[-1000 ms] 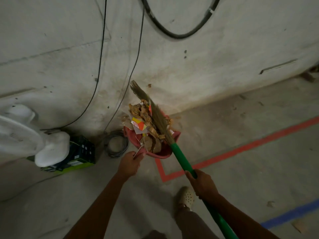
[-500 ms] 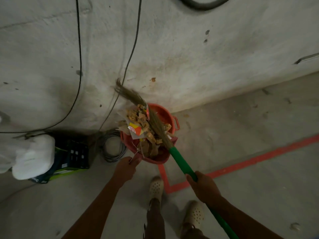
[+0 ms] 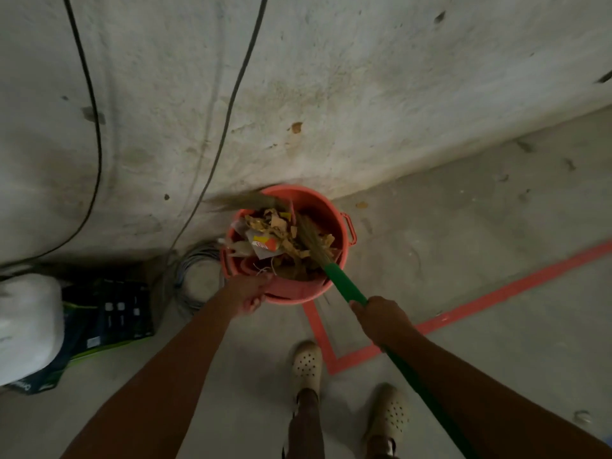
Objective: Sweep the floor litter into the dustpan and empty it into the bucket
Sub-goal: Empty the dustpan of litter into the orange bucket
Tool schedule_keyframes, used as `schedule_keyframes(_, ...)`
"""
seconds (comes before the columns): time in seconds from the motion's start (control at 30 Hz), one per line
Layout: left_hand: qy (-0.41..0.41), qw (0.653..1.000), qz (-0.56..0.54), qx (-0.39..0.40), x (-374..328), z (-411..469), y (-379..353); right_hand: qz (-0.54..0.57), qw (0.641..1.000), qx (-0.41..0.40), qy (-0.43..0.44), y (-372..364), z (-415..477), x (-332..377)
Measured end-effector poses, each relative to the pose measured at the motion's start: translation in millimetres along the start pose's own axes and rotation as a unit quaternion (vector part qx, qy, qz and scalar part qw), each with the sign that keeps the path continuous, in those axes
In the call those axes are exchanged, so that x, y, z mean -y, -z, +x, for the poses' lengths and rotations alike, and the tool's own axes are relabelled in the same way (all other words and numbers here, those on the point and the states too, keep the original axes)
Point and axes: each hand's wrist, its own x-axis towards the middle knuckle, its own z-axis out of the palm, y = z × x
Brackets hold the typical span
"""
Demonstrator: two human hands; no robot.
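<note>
The dustpan (image 3: 236,268), red and heaped with litter (image 3: 281,233), hangs over the mouth of the red bucket (image 3: 332,207), which stands on the concrete floor (image 3: 463,226) close to the foot of the wall (image 3: 331,77). The pan's near-left edge lies right at the person's left hand (image 3: 246,291), whose fingers (image 3: 255,301) curl in against that edge and hold it. The part they grasp is hidden under the hand and blurred, so how tightly they close cannot be told. The litter is a loose pile of torn brown scraps with a white and orange wrapper among them, lying between the pan's left wall and the broom (image 3: 344,286). The broom's straw bristles (image 3: 308,240) lie across the pile and reach towards the far-left rim, where they smear into blur. Its green handle runs down and to the right into the right hand (image 3: 381,318), whose fingers (image 3: 359,304) are wrapped fully round the shaft just below the bristle end. The rest of the handle passes along under the right forearm. A red tape line (image 3: 496,293) turns a corner on the floor just beside the bucket's near side. A coiled cable (image 3: 195,283) lies to the left of the bucket, with a dark box (image 3: 109,313) and a white object (image 3: 26,326) further left. Two pale perforated shoes (image 3: 306,362) stand near the tape corner.
</note>
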Motion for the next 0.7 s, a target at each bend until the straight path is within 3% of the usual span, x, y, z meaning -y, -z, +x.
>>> schedule_keyframes(0.4,0.004,1.0,0.028,-0.009,-36.1,-26.9,44.9,-0.032,0.998,0.012,-0.051,35.2,-41.3,48.3)
schedule_keyframes(0.5,0.01,1.0,-0.012,-0.018,-32.0,-38.5,56.6,-0.03,0.998,-0.002,-0.05,38.1,-65.7,53.7)
schedule_keyframes(0.7,-0.058,0.997,0.03,-0.041,-20.5,-73.2,62.7,0.003,0.999,-0.006,-0.037,31.9,-111.1,60.6)
